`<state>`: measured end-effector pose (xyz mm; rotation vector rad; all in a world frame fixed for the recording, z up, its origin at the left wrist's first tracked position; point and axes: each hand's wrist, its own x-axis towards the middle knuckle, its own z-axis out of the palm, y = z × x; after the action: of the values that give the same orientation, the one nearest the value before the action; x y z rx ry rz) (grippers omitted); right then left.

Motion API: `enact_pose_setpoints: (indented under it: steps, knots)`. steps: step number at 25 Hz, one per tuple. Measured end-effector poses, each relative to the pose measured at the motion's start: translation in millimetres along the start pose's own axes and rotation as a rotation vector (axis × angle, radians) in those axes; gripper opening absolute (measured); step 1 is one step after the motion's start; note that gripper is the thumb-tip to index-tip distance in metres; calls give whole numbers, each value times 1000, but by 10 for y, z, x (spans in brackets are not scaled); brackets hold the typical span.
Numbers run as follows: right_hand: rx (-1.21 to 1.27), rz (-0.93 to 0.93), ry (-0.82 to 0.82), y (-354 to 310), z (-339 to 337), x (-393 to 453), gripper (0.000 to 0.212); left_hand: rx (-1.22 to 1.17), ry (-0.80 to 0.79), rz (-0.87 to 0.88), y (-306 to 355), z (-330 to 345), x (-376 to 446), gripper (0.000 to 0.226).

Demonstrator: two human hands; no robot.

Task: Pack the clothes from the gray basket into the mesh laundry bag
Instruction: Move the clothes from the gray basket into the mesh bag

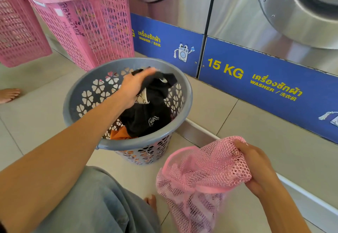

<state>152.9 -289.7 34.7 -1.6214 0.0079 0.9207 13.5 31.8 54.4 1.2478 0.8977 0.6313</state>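
Two hands [134, 88]; one gray basket [87, 82]

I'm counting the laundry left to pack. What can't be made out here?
Head view:
- Gray basket: its depth, hidden under the black garment and left hand.
- Orange garment: mostly buried.
- Mesh laundry bag: contents unclear through bunched mesh; right hand covers its edge.
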Motion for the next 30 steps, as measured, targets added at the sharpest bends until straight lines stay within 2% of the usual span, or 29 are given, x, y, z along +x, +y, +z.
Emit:
enact_pose_setpoints:
  steps: [1,2,3,5,7,9,11,13,16,20,23,25,27,28,30]
  knots:
    - [-2,3,9,6,1,9,20,311,68,86,-132,-20,66,81]
    - [-4,3,18,8,8,23,20,732,83,117,-302,-58,130,101]
    - [-12,2,27,10,12,34,21,1150,26,100,-517,-109,174,118]
    - [-41,-12,26,-7,25,41,22,1706,-168,-37,-830,-180,262,141]
    - [-63,-19,29,-35,37,37,23,1919,-302,-212,-942,-178,426,151]
    - [-108,-26,31,-21,40,78,21,1979,-377,-303,-985,-125,627,159]
    - [-138,-33,19,7,58,126,21,2070,-419,-288,-1115,-116,692,160]
    - [-174,-54,9,47,59,201,22,2094,-388,-180,-1247,-150,703,141]
    - [-195,-58,1,92,41,263,24,1855,-286,-45,-1184,-204,737,96]
    - [-154,-61,-23,60,11,201,23,1528,-59,106,-720,-247,647,67]
    - [-101,-51,-39,13,-11,98,21,1096,171,164,-242,-259,350,36]
    - [-51,-52,-45,-23,-32,-21,20,711,312,147,185,-266,71,31]
    - [-14,-56,-39,-42,-65,-134,20,286,307,186,548,-242,-244,26]
    - [2,-61,-41,-46,-95,-175,21,112,248,191,683,-226,-423,21]
    - [43,-64,-38,-63,-178,-265,23,-143,24,184,914,-164,-809,18]
